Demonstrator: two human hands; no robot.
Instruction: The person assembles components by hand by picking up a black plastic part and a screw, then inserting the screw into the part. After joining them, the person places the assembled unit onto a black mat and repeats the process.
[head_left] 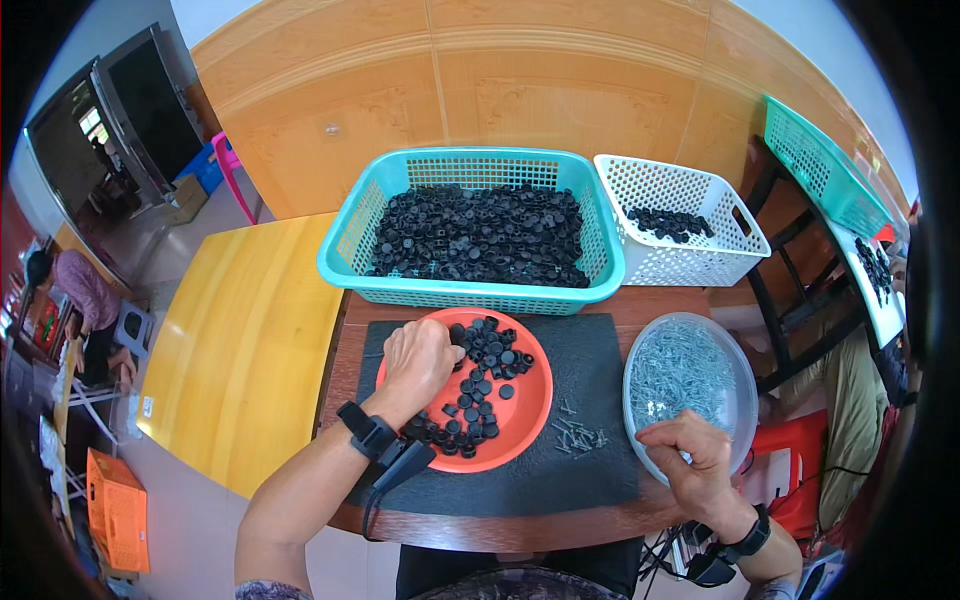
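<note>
My left hand (418,362) is over the left part of a round orange-red tray (528,425), fingers closed, with a black plastic cap (457,334) at its fingertips. Many more black caps (478,400) lie loose in the tray. My right hand (692,462) is at the near rim of a round clear tub (742,440) filled with thin silver screws (682,365). Its fingers are pinched together; what they hold is too small to make out. A small heap of similar screws (578,437) rests on the dark mat (560,490) between tray and tub.
Behind the tray stands a large teal basket (470,293) full of black parts; a white basket (690,268) with fewer sits to its right. A yellow table (240,350) adjoins at left. A red stool (800,460) stands at right. Another person (88,300) sits far left.
</note>
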